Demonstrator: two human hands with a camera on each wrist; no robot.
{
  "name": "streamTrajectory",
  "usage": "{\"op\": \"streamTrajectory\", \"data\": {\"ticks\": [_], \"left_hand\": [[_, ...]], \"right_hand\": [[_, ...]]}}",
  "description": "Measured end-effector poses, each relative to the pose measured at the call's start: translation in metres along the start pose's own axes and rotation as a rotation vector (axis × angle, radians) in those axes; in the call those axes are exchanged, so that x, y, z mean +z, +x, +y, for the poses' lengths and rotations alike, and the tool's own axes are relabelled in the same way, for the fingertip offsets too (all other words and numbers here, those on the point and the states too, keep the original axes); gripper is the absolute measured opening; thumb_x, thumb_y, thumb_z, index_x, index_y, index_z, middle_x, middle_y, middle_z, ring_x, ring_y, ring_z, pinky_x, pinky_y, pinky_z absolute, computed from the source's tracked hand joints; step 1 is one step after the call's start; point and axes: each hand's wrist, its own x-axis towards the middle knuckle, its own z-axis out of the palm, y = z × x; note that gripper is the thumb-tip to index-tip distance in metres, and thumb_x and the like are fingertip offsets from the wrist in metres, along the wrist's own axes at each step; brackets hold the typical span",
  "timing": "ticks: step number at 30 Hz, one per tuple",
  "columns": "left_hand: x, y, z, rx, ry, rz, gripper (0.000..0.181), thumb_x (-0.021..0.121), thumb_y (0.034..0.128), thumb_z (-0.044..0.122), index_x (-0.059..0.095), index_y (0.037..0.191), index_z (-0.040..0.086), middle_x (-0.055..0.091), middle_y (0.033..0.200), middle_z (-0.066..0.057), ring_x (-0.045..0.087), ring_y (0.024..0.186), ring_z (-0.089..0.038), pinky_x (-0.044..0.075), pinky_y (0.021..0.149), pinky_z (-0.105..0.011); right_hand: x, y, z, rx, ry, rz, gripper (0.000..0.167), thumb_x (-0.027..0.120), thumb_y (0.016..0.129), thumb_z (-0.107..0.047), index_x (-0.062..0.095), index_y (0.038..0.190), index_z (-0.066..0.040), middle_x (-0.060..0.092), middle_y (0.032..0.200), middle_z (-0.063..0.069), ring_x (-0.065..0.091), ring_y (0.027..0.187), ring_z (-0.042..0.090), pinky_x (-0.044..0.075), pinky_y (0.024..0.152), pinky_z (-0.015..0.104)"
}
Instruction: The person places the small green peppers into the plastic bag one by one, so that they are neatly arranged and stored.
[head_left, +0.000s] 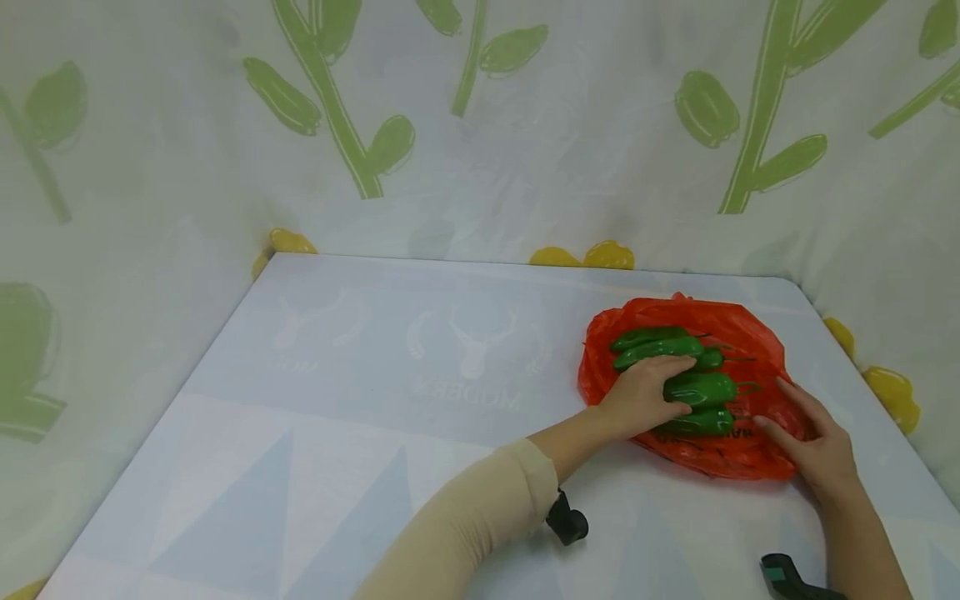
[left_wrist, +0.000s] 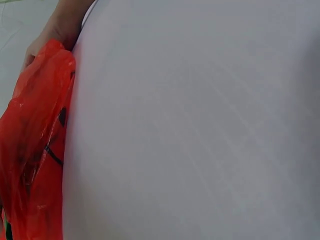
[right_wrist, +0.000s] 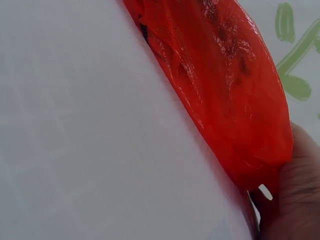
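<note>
Several long green peppers point(head_left: 660, 348) lie side by side on a crumpled, spread red plastic bag point(head_left: 720, 312), their stems pointing right. My left hand point(head_left: 641, 396) reaches over the bag's left side. Its thumb and fingers grip a green pepper point(head_left: 705, 390) near the front of the row. At the bag's right edge, my right hand point(head_left: 821, 450) holds the plastic, thumb over the bag. In the right wrist view, the bag point(right_wrist: 215, 90) meets that hand point(right_wrist: 302, 200). The left wrist view shows the bag's side point(left_wrist: 35, 145), with the peppers mostly hidden.
The bag rests on a white table point(head_left: 337, 467) with pale blue prints, towards its right side. A white curtain with green plant shapes point(head_left: 510, 183) stands behind the table. Black wrist devices point(head_left: 567, 521) show below both forearms.
</note>
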Motion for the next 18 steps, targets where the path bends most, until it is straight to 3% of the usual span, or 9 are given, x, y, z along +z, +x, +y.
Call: {"op": "streamTrajectory", "data": {"ticks": [2,5,7,9,14,18], "left_hand": [[-0.001,-0.002,-0.003,0.002,-0.019,0.015,0.061,0.067,0.0879,0.030,0.043,0.143,0.016,0.044,0.144,0.008,0.035,0.135,-0.004,0.027,0.107,-0.016],[-0.003,-0.007,-0.008,-0.015,-0.038,0.041,0.063,0.067,0.0870,0.033,0.043,0.143,0.016,0.043,0.145,0.008,0.034,0.135,-0.005,0.028,0.107,-0.018],[-0.005,-0.009,-0.010,-0.024,-0.047,0.058,0.065,0.068,0.0864,0.035,0.042,0.143,0.017,0.043,0.146,0.007,0.035,0.135,-0.006,0.030,0.107,-0.020],[-0.007,-0.011,-0.011,-0.026,-0.050,0.075,0.067,0.068,0.0857,0.036,0.042,0.144,0.017,0.043,0.146,0.006,0.035,0.135,-0.008,0.031,0.107,-0.021],[-0.015,-0.015,-0.012,-0.003,-0.026,0.121,0.071,0.069,0.0841,0.038,0.040,0.145,0.015,0.044,0.146,0.005,0.038,0.134,-0.010,0.034,0.104,-0.019],[-0.023,-0.020,-0.015,0.028,-0.016,0.169,0.074,0.071,0.0830,0.036,0.039,0.144,0.011,0.044,0.146,0.002,0.040,0.133,-0.012,0.036,0.103,-0.020]], "right_hand": [[0.001,-0.001,-0.001,-0.013,0.006,0.023,0.066,0.060,0.092,-0.031,0.025,0.148,-0.040,0.013,0.154,-0.024,0.002,0.145,0.008,0.012,0.113,0.020],[0.002,-0.002,-0.006,-0.045,0.016,0.056,0.065,0.061,0.092,-0.028,0.028,0.147,-0.038,0.017,0.152,-0.025,0.006,0.144,0.003,0.012,0.113,0.019],[0.001,-0.004,-0.010,-0.076,0.025,0.083,0.065,0.061,0.092,-0.025,0.030,0.147,-0.037,0.021,0.151,-0.026,0.010,0.142,-0.001,0.011,0.116,0.028],[0.000,-0.004,-0.014,-0.121,0.034,0.116,0.065,0.062,0.091,-0.019,0.033,0.147,-0.033,0.026,0.149,-0.025,0.018,0.139,-0.004,0.014,0.114,0.023],[-0.001,-0.005,-0.024,-0.237,0.082,0.165,0.065,0.063,0.088,-0.003,0.040,0.145,-0.026,0.037,0.146,-0.022,0.031,0.131,-0.007,0.027,0.095,0.000],[-0.001,-0.006,-0.032,-0.298,0.093,0.181,0.066,0.063,0.087,0.003,0.041,0.144,-0.023,0.039,0.146,-0.018,0.033,0.131,-0.005,0.027,0.099,0.003]]}}
